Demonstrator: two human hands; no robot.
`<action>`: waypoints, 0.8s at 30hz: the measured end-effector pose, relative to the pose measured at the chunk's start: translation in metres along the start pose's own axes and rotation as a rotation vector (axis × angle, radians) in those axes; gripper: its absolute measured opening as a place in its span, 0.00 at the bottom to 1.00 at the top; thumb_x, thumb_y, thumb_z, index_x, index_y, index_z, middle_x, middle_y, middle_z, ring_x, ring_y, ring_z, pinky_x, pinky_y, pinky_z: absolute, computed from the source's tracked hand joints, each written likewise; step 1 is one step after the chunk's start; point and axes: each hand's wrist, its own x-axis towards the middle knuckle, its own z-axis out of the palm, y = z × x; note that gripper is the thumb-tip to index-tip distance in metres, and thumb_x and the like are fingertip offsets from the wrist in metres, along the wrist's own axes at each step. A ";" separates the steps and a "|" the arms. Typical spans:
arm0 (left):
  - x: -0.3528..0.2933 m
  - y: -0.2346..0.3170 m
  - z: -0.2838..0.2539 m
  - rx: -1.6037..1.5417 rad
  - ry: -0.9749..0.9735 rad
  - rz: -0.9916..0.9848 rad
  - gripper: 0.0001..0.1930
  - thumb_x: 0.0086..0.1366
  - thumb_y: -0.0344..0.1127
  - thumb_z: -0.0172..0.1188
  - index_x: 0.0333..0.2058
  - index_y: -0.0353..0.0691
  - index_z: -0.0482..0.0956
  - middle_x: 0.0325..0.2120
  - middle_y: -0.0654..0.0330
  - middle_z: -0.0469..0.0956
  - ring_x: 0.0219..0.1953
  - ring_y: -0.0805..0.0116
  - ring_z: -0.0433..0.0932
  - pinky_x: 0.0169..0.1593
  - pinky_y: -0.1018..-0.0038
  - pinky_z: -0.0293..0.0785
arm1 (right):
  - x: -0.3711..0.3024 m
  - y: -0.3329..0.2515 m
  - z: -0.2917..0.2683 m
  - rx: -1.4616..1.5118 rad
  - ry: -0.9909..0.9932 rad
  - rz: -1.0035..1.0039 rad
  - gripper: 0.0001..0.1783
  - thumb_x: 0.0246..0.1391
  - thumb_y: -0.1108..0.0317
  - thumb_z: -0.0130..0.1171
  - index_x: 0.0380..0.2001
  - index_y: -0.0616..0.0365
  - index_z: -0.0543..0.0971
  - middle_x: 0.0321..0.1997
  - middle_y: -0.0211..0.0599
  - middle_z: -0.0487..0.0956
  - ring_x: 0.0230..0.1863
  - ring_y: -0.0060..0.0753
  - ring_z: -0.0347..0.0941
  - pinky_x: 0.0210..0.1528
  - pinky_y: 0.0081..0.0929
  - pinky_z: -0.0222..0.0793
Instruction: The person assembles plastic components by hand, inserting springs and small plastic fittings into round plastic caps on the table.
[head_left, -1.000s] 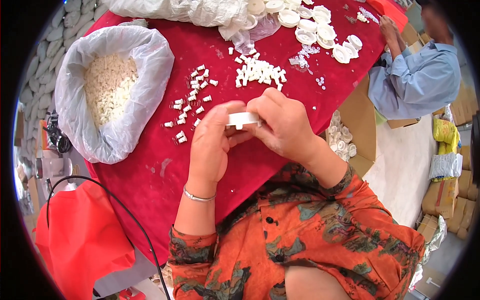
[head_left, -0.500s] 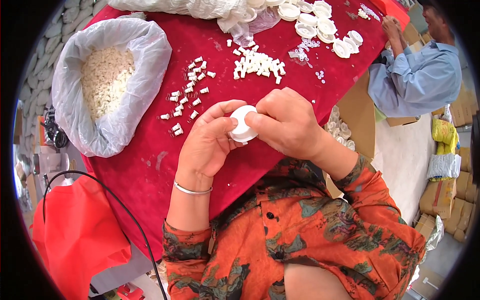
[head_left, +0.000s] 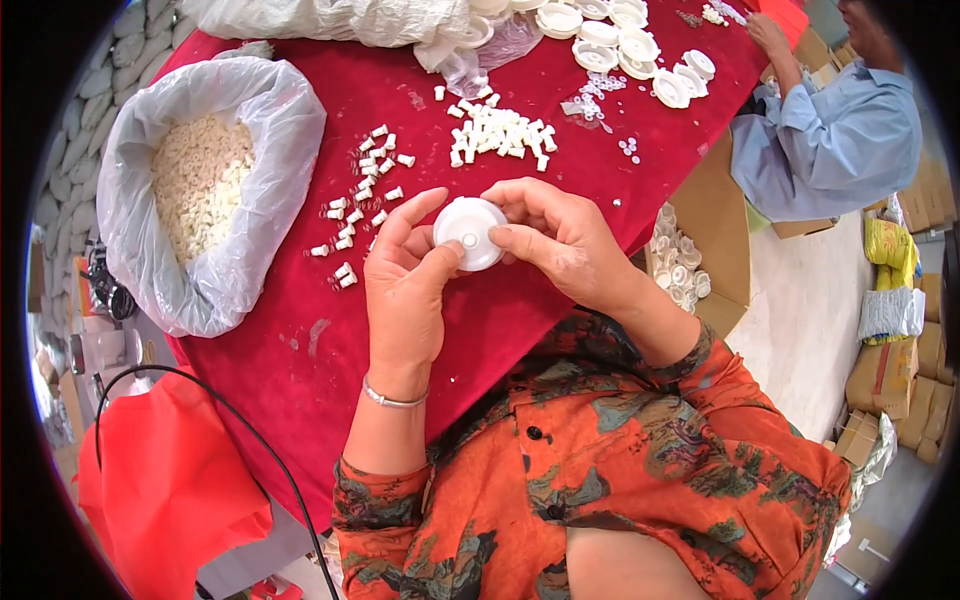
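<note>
Between my two hands is a round white plastic cap (head_left: pixel 470 222), its face with a small central ring turned up. My left hand (head_left: pixel 412 275) grips its left edge, thumb on the face. On the opposite edge my right hand (head_left: pixel 560 240) pinches it with thumb and fingers. Beyond the hands lies a pile of small white plugs (head_left: pixel 500 132) on the red cloth. Nearer my left hand are scattered white plugs with thin springs (head_left: pixel 365 182). Clear little rings (head_left: pixel 597 90) lie to the right of the pile.
A plastic-lined sack of small cream pieces (head_left: pixel 205 180) stands at left. More white caps (head_left: pixel 620 40) lie at the far edge of the red-covered table (head_left: pixel 290 400). A carton (head_left: pixel 725 240) holding white parts sits at right, near a person in a blue shirt (head_left: pixel 830 140).
The cap has turned so its round face shows. My right hand has shifted from pressing over it to pinching its edge. The other person's arm has moved slightly.
</note>
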 end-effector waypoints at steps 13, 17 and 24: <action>0.002 -0.009 0.004 0.145 0.003 -0.028 0.22 0.57 0.17 0.51 0.52 0.32 0.72 0.37 0.57 0.80 0.37 0.75 0.78 0.41 0.80 0.74 | 0.024 0.004 -0.079 -0.627 0.328 -0.280 0.10 0.52 0.69 0.61 0.37 0.61 0.80 0.35 0.40 0.80 0.35 0.32 0.78 0.38 0.27 0.73; 0.008 -0.014 0.008 0.133 0.007 -0.043 0.22 0.57 0.17 0.51 0.52 0.32 0.72 0.36 0.58 0.80 0.36 0.77 0.77 0.38 0.82 0.73 | 0.050 0.019 -0.144 -0.985 0.511 -0.244 0.07 0.52 0.69 0.60 0.34 0.59 0.81 0.31 0.42 0.78 0.33 0.41 0.76 0.36 0.34 0.71; 0.009 -0.016 0.003 0.098 -0.008 -0.052 0.22 0.57 0.18 0.51 0.52 0.33 0.72 0.36 0.59 0.80 0.34 0.77 0.77 0.34 0.83 0.72 | 0.055 0.015 -0.145 -1.273 0.371 -0.176 0.06 0.50 0.68 0.59 0.30 0.57 0.81 0.32 0.40 0.77 0.34 0.45 0.75 0.38 0.38 0.70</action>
